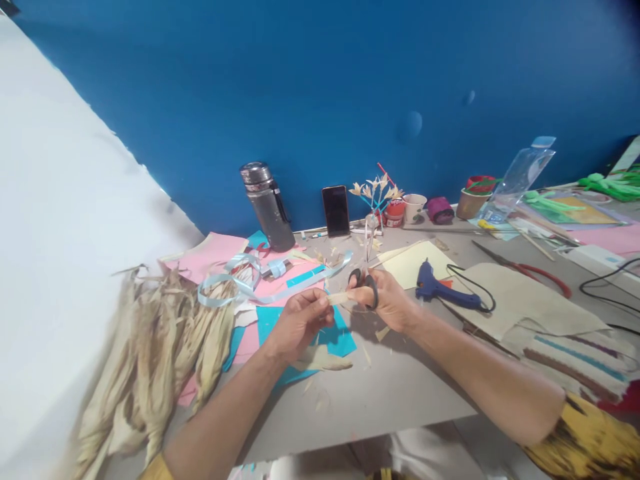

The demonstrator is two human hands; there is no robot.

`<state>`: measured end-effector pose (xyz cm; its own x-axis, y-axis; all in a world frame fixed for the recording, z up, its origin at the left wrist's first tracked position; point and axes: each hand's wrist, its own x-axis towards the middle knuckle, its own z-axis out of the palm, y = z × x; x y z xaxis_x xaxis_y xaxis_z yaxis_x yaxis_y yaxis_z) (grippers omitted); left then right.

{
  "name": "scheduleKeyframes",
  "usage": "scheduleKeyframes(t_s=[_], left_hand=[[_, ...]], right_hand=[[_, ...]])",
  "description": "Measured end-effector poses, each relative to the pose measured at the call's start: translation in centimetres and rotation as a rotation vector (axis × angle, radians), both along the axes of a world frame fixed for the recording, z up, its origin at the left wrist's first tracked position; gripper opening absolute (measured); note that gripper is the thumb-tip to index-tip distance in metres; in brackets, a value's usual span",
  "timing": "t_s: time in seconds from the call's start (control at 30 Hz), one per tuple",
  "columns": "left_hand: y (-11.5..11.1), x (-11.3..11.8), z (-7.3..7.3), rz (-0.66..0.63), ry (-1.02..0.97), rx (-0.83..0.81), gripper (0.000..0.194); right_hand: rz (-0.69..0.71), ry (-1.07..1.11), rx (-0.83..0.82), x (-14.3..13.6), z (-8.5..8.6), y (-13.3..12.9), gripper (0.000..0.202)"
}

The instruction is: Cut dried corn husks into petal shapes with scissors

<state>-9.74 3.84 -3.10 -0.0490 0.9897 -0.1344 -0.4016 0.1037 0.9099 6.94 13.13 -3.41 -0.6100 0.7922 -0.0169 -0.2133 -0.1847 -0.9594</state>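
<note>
Between my two hands stretches a small pale strip of dried husk (338,299). My left hand (303,319) pinches its left end. My right hand (385,297) has its fingers in the black handles of a pair of scissors (371,293), blades pointing away toward the wall, and its fingertips also touch the strip's right end. Below my left hand lies a larger piece of husk (325,360) on blue paper (345,337). A bundle of dried husks (155,353) hangs over the table's left side. Beyond the scissors stand husk flowers on blue stems (376,192).
A grey flask (270,213) and a phone (336,211) stand against the blue wall. Light-blue ribbon (240,287) curls at left. To the right are a blue glue gun (445,287), red-handled shears (530,270), paper cups (415,208) and a tilted plastic bottle (520,177).
</note>
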Motion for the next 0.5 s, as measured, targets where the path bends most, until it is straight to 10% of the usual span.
scheduleKeyframes(t_s=[0.5], left_hand=[[0.05,0.79,-0.29,0.073,-0.001,-0.033,0.03]], right_hand=[[-0.037,0.04,0.014,-0.35,-0.6,0.13,0.033]])
